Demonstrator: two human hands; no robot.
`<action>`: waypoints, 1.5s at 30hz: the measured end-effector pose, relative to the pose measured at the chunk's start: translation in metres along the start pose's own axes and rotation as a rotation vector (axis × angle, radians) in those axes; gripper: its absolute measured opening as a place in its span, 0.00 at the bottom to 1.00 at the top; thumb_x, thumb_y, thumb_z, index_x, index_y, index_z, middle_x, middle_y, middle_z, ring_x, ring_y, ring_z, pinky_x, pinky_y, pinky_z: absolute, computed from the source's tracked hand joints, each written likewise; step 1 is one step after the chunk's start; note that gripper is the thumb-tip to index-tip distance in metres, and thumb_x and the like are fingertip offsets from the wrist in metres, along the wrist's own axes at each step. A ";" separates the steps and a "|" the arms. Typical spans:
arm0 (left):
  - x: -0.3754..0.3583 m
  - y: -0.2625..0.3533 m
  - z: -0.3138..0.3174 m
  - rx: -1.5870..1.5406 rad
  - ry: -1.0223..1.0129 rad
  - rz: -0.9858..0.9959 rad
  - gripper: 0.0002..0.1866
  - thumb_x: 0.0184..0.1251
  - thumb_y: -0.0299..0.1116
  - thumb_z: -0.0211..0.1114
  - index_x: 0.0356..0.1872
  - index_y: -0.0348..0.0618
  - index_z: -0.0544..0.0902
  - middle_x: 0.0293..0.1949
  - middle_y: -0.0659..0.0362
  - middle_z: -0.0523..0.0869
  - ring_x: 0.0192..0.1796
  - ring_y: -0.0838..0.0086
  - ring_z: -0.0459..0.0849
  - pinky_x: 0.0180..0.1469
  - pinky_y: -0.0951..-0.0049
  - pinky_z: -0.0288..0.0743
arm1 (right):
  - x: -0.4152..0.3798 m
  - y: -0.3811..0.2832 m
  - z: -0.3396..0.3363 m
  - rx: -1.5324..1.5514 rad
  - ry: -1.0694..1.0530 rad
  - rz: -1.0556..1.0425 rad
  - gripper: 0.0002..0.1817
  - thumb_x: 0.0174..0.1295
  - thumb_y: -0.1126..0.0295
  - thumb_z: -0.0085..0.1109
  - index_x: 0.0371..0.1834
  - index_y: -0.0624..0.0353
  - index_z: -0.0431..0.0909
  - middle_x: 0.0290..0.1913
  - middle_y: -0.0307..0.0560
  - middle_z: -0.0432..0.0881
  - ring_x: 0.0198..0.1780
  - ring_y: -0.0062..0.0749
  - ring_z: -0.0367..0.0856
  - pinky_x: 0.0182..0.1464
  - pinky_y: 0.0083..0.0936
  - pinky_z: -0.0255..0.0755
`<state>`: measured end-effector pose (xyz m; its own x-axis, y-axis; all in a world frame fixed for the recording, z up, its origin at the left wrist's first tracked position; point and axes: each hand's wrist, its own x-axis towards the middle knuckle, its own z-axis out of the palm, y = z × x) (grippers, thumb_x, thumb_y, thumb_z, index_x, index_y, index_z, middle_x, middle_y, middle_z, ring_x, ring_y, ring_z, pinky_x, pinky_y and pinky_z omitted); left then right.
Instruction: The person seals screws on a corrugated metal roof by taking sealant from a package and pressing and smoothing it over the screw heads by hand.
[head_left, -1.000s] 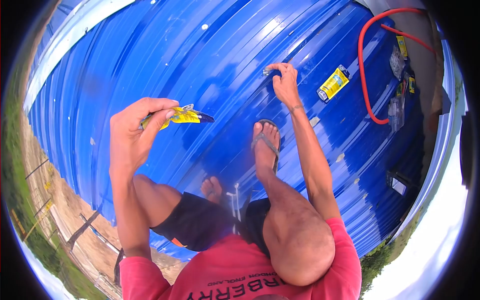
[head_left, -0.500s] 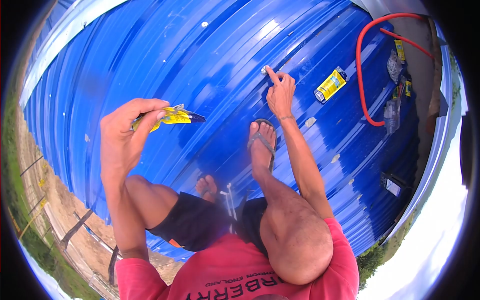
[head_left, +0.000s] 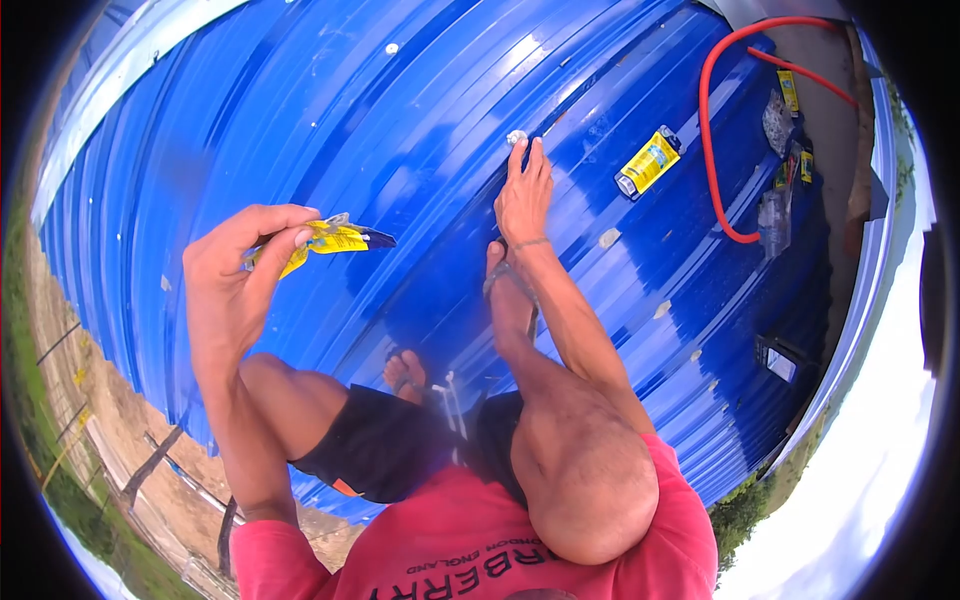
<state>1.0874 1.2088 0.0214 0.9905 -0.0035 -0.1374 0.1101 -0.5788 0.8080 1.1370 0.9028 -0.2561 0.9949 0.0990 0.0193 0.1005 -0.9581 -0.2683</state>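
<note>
My left hand (head_left: pixel 240 255) pinches a crumpled yellow tube (head_left: pixel 335 238) between thumb and fingers, its dark blue end pointing right. It is raised above the blue corrugated metal sheeting (head_left: pixel 330 120). My right hand (head_left: pixel 524 205) reaches forward with index and middle fingers stretched out and a gap between them. Those fingertips are right at a whitish dab (head_left: pixel 516 137) on the sheeting. To the right of this hand lies another yellow tube (head_left: pixel 650 162), fuller in shape.
A red hose (head_left: pixel 708 130) curves across the right side. Beside it are a clear plastic bottle (head_left: pixel 774 222) and yellow packs (head_left: pixel 788 90). A dark object with a pale panel (head_left: pixel 778 362) lies lower right. Several pale dabs (head_left: pixel 609 238) dot the sheeting. My sandalled foot (head_left: pixel 508 295) stands near my right wrist.
My right hand's pose has changed from one pointing finger on the dab to two outstretched fingers just below it. My left hand still holds the tube. The view has shifted slightly.
</note>
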 end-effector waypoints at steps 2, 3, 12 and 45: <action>0.001 0.001 0.004 -0.012 0.045 0.045 0.07 0.67 0.22 0.70 0.44 0.37 0.89 0.37 0.56 0.91 0.38 0.77 0.88 0.41 0.77 0.80 | -0.002 0.000 -0.005 0.054 0.016 -0.019 0.37 0.56 0.83 0.55 0.75 0.65 0.64 0.77 0.69 0.55 0.73 0.64 0.60 0.73 0.52 0.60; 0.001 0.002 0.006 -0.017 0.068 0.068 0.07 0.66 0.22 0.71 0.43 0.37 0.90 0.35 0.56 0.91 0.35 0.77 0.88 0.37 0.77 0.79 | -0.003 0.003 -0.011 0.081 0.032 -0.029 0.36 0.56 0.83 0.55 0.73 0.63 0.67 0.77 0.69 0.56 0.73 0.64 0.61 0.73 0.52 0.60; -0.004 0.001 0.002 0.013 0.062 0.036 0.08 0.66 0.21 0.70 0.45 0.37 0.90 0.36 0.56 0.92 0.36 0.77 0.89 0.37 0.78 0.80 | 0.016 0.025 -0.035 0.181 0.095 -0.072 0.33 0.55 0.82 0.56 0.67 0.49 0.78 0.73 0.67 0.63 0.72 0.64 0.61 0.72 0.53 0.59; 0.000 -0.002 0.002 0.020 0.030 0.033 0.07 0.66 0.22 0.70 0.44 0.38 0.90 0.37 0.57 0.92 0.37 0.77 0.89 0.38 0.78 0.80 | 0.034 0.029 -0.032 -0.330 0.046 -0.465 0.29 0.68 0.71 0.55 0.74 0.47 0.68 0.78 0.60 0.60 0.78 0.57 0.59 0.75 0.56 0.55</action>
<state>1.0865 1.2080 0.0187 0.9956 0.0017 -0.0933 0.0760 -0.5953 0.7999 1.1744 0.8694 -0.2327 0.8439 0.5257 0.1068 0.5179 -0.8503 0.0935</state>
